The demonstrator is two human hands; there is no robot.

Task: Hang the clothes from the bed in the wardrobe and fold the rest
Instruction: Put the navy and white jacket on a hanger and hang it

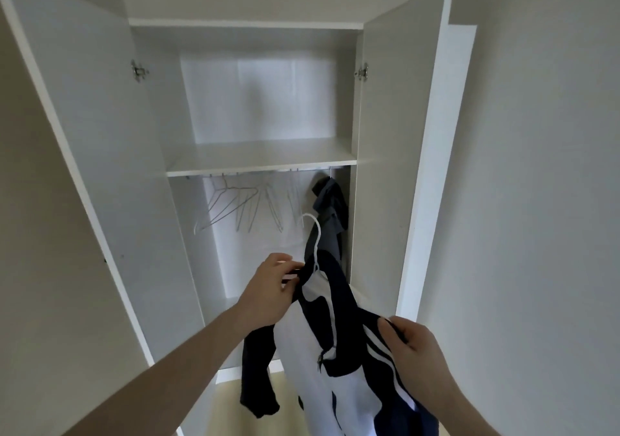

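I stand before an open white wardrobe (261, 162). A navy and white track jacket (312, 361) hangs on a white hanger (315, 244) in front of me, below the rail. My left hand (271, 288) grips the jacket's left shoulder and the hanger end. My right hand (416, 355) pinches the striped right shoulder. Several bare wire hangers (241, 207) hang on the rail under the shelf. A dark grey garment (330, 210) hangs at the rail's right end.
Both wardrobe doors stand wide open, the left door (87, 153) and the right door (402, 153). The upper shelf compartment (258, 100) holds nothing. A pale wall (536, 200) lies to the right.
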